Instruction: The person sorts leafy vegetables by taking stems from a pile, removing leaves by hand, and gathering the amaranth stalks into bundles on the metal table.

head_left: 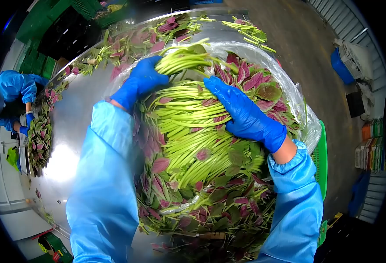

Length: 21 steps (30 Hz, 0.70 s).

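Observation:
Both my hands wear blue gloves. My left hand (142, 81) is closed round the cut ends of a bunch of green stems (180, 61), at the top of the pile. My right hand (245, 111) lies over the right side of the stems, its fingertips near that bunch; what its fingers press on is partly hidden. Under both hands lies a big heap of green stems (193, 144) with red and green leaves (263, 90) on the right side. Clear plastic (304, 114) surrounds the heap's upper and right edges.
A green crate (320, 162) stands at the right. Loose leafy stems lie along the far edge of the metal table (77, 118). At the left, a co-worker in blue (17, 90) handles another leaf pile (39, 142). Loose stems (250, 33) lie at the top.

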{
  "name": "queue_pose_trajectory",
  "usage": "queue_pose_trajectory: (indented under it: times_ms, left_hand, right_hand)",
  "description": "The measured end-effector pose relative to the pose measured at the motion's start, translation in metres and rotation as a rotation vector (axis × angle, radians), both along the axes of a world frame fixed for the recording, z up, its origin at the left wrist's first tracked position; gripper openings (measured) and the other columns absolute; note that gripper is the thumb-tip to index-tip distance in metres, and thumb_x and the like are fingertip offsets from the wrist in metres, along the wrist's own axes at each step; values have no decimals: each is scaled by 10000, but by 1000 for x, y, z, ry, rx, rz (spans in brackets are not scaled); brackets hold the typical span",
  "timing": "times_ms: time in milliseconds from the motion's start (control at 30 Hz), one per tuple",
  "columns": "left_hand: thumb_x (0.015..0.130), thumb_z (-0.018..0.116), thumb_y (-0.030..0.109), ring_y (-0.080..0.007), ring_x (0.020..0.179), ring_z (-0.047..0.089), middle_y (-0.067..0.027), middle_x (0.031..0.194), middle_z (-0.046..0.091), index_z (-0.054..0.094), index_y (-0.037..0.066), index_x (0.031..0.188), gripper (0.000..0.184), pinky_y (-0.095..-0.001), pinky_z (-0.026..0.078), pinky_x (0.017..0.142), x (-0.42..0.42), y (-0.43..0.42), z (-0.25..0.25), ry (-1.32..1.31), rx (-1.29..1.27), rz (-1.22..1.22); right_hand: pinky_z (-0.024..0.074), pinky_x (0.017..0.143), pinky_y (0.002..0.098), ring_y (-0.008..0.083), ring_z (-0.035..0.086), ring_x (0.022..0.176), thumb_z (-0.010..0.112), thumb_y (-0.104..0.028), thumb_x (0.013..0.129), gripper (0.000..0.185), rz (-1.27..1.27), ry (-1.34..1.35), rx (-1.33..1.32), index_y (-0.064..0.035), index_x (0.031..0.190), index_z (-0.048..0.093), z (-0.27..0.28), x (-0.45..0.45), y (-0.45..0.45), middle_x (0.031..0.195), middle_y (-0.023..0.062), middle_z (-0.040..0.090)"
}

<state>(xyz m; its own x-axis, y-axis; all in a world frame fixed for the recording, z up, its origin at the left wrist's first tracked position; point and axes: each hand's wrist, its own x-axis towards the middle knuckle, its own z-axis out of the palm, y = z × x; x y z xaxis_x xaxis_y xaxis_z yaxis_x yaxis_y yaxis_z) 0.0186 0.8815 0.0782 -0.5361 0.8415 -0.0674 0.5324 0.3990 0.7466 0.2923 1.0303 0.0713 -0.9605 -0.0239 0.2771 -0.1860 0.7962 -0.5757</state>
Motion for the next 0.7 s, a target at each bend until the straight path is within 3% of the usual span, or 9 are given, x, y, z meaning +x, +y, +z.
queue_pose_trajectory:
  times_ms: [133,233,433,533,633,667,700]
  left_hand:
    - [703,719,55,-140,839,618,-62,989,664,592,-8,1162,480,-274,500,772,-14,-18,18,-281,166,-25]
    - [683,705,25,-141,858,614,-74,996,665,608,-38,1125,457,-272,494,783,-21,-31,24,-333,244,46]
    - [711,706,8,-129,869,616,-52,1014,660,603,-2,1152,452,-269,492,801,-13,-49,33,-298,272,40]
    - [715,713,10,-129,885,614,-53,1014,657,598,0,1145,445,-267,491,804,-5,-50,33,-258,289,50]
    - [709,715,9,-136,894,619,-67,1018,656,592,-12,1132,441,-272,497,811,-2,-48,36,-277,282,32]
    - [706,715,8,-138,898,620,-71,1019,655,590,-16,1128,441,-274,498,814,-1,-47,37,-293,276,32]
    - [705,712,5,-140,902,621,-73,1019,655,588,-19,1130,443,-277,499,818,0,-46,38,-309,261,27]
  right_hand:
    - [281,1110,439,396,279,1370,529,105,609,976,-32,-30,-12,-152,1497,216,8,-2,-4,1492,243,245]
    - [278,1115,433,381,284,1372,528,100,612,966,-22,-29,-20,-160,1493,231,5,-2,-3,1488,229,266]
    - [263,1128,414,344,286,1381,537,74,622,933,-29,-41,-56,-152,1482,257,5,-5,-2,1487,165,313]
    - [277,1122,410,329,320,1368,555,56,631,870,-11,34,-144,-131,1450,329,9,-6,2,1457,156,367]
    - [339,1082,398,308,433,1288,564,40,662,733,-107,163,-417,-108,1371,451,21,-11,-4,1357,138,485]
    - [424,997,385,295,538,1147,620,-3,699,580,-195,263,-293,-93,1268,547,22,-17,-6,1212,119,576]
    - [439,971,383,295,550,1111,639,-21,707,550,-236,284,-191,-93,1247,558,27,-19,-11,1181,116,585]
